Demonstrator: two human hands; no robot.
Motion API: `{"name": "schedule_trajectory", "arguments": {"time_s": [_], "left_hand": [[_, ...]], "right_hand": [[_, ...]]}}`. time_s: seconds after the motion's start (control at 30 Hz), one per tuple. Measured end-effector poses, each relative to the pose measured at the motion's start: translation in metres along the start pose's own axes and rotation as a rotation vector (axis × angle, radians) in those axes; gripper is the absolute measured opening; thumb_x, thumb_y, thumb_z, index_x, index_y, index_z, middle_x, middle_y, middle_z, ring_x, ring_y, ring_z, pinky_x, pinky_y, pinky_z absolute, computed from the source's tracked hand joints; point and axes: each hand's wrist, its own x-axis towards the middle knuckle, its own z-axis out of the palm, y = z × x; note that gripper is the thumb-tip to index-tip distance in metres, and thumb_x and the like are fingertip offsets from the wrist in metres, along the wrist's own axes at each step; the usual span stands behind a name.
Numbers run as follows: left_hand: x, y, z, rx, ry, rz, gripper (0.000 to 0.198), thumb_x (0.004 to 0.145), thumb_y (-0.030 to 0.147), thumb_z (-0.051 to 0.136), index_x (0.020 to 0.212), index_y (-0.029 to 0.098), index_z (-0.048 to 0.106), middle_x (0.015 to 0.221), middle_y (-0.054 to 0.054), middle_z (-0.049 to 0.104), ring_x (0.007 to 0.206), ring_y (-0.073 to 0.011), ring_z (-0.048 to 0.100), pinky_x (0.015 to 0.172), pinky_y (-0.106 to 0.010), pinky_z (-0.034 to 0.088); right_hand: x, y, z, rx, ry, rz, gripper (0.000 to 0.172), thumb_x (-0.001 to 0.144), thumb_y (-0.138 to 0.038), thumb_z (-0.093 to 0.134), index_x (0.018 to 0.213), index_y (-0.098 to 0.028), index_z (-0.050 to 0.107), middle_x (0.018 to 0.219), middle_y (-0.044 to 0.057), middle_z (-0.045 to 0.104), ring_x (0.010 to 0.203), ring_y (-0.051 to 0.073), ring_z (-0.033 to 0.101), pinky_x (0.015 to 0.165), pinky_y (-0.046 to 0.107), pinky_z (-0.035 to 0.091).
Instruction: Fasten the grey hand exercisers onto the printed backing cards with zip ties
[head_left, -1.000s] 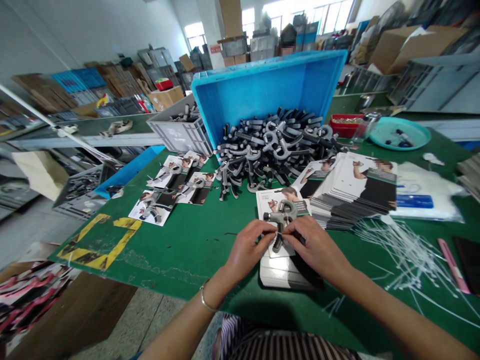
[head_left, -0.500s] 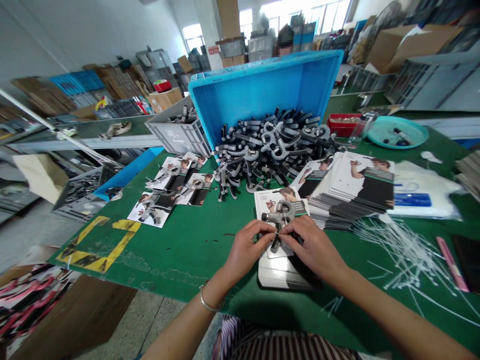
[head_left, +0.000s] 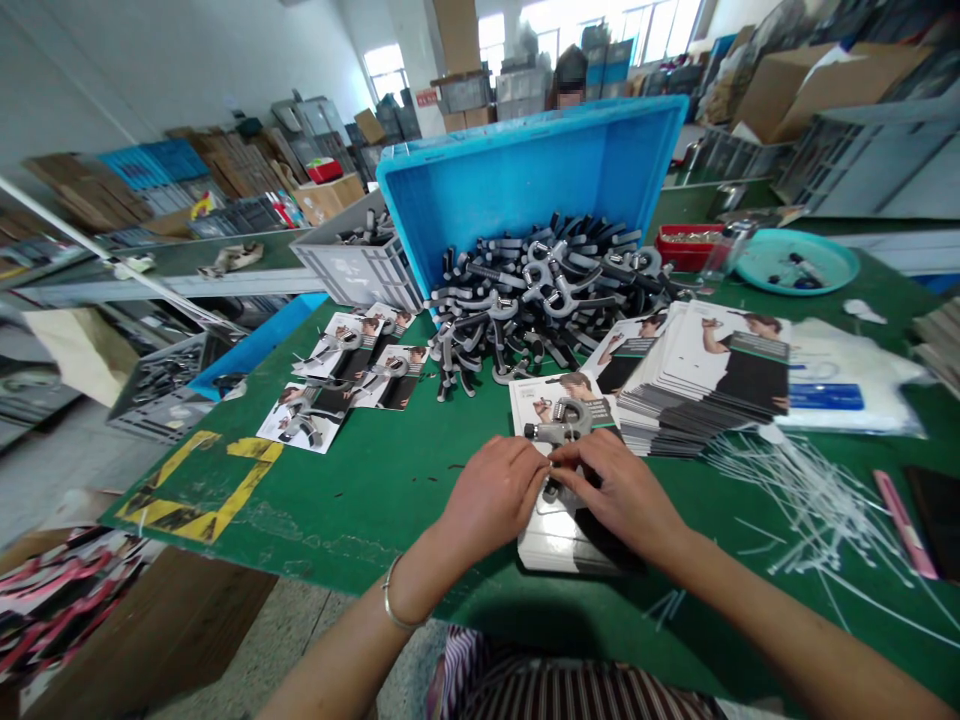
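Note:
A grey hand gripper (head_left: pixel 561 426) lies on a printed backing card (head_left: pixel 544 398) that tops a small stack of cards (head_left: pixel 555 545) on the green table. My left hand (head_left: pixel 491 495) and my right hand (head_left: pixel 619 490) meet over the gripper's lower handles, fingers pinched together on it and on something thin I cannot make out. A pile of grey and black hand grippers (head_left: pixel 540 290) spills out of a tipped blue crate (head_left: pixel 517 175) behind. A fanned stack of cards (head_left: pixel 712 375) lies to the right.
Carded grippers (head_left: pixel 341 375) lie at the left of the table. White plastic ties (head_left: pixel 802 490) are scattered at the right, near a plastic bag (head_left: pixel 847 380). A teal dish (head_left: pixel 795 262) and red tray (head_left: pixel 686 245) stand behind. A person's head shows beyond the crate.
My left hand has slid right and closer over the gripper's handles, now covering more of the card. My right hand stays pinched at the same spot.

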Motion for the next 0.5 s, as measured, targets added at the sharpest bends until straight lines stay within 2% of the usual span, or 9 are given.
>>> {"name": "schedule_trajectory", "arguments": {"time_s": [0.1, 0.23, 0.3, 0.37, 0.5], "left_hand": [[0.0, 0.004, -0.006, 0.111, 0.004, 0.074, 0.02, 0.096, 0.022, 0.044, 0.088, 0.015, 0.061, 0.085, -0.009, 0.063, 0.083, -0.0218, 0.057, 0.078, -0.038, 0.042], [-0.005, 0.008, -0.004, -0.151, 0.129, -0.001, 0.012, 0.095, 0.021, 0.049, 0.088, 0.017, 0.058, 0.085, -0.006, 0.063, 0.084, -0.0194, 0.057, 0.079, -0.035, 0.043], [-0.009, 0.01, 0.004, -0.299, 0.2, -0.075, 0.009, 0.095, 0.021, 0.05, 0.09, 0.019, 0.057, 0.087, -0.005, 0.063, 0.087, -0.0184, 0.058, 0.081, -0.033, 0.045], [-0.012, 0.011, 0.016, -0.376, 0.22, -0.15, 0.006, 0.093, 0.023, 0.056, 0.097, 0.02, 0.057, 0.095, -0.006, 0.063, 0.093, -0.0189, 0.059, 0.085, -0.034, 0.047], [-0.02, 0.003, 0.046, -0.326, 0.259, -0.246, 0.038, 0.083, 0.025, 0.069, 0.116, 0.02, 0.051, 0.115, -0.011, 0.059, 0.109, -0.0238, 0.056, 0.096, -0.042, 0.046]], "right_hand": [[0.001, -0.002, -0.003, -0.016, -0.033, -0.04, 0.004, 0.092, -0.022, 0.061, 0.092, -0.021, 0.065, 0.086, 0.003, 0.066, 0.087, 0.022, 0.054, 0.079, 0.036, 0.043], [-0.001, -0.001, -0.007, -0.034, -0.043, -0.055, 0.006, 0.09, -0.019, 0.06, 0.085, -0.02, 0.063, 0.088, 0.005, 0.063, 0.088, 0.023, 0.053, 0.079, 0.036, 0.042], [-0.001, 0.0, -0.007, 0.004, -0.028, -0.044, 0.004, 0.09, -0.018, 0.061, 0.087, -0.021, 0.062, 0.091, 0.005, 0.063, 0.091, 0.023, 0.053, 0.081, 0.036, 0.041], [0.0, 0.001, -0.006, 0.069, -0.014, -0.033, 0.003, 0.09, -0.02, 0.061, 0.088, -0.021, 0.061, 0.092, 0.004, 0.064, 0.093, 0.022, 0.054, 0.083, 0.036, 0.041], [0.006, 0.002, -0.003, 0.212, -0.025, -0.035, 0.003, 0.093, -0.022, 0.058, 0.09, -0.022, 0.06, 0.094, 0.003, 0.066, 0.095, 0.021, 0.055, 0.086, 0.036, 0.041]]}}
